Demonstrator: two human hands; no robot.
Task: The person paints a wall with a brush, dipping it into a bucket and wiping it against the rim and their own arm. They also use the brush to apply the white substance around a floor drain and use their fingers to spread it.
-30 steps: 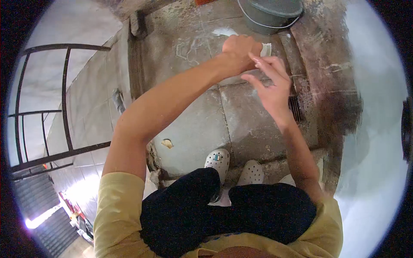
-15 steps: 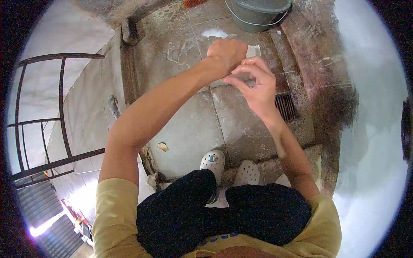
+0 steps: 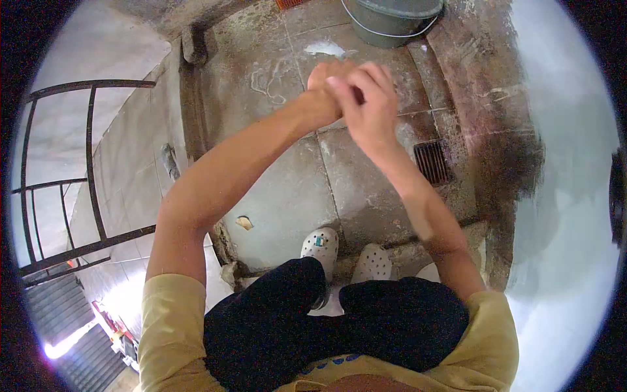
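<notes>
My left hand point(image 3: 324, 74) is stretched forward over the tiled floor, back upward and fingers curled away from me. What it holds is hidden. My right hand point(image 3: 372, 98) overlaps its right side, thumb near the left wrist and fingers bent over the far side of the left hand. A dark gap shows between the right thumb and fingers. The right hand is slightly blurred, and its fingertips are partly hidden. Beyond the hands, a white patch point(image 3: 325, 49) lies on the floor. A dark green bucket point(image 3: 388, 29) with a wire handle stands behind it.
A floor drain grate point(image 3: 432, 162) is set right of my hands. My white clogs point(image 3: 320, 245) are on the floor below. A small pale scrap point(image 3: 244, 223) lies at left. A black metal frame point(image 3: 91, 163) stands farther left, and a stained wall point(image 3: 562, 170) rises at right.
My right hand has moved up and left, from beside the left wrist onto the left hand. A small white piece seen right of the left hand is now out of sight.
</notes>
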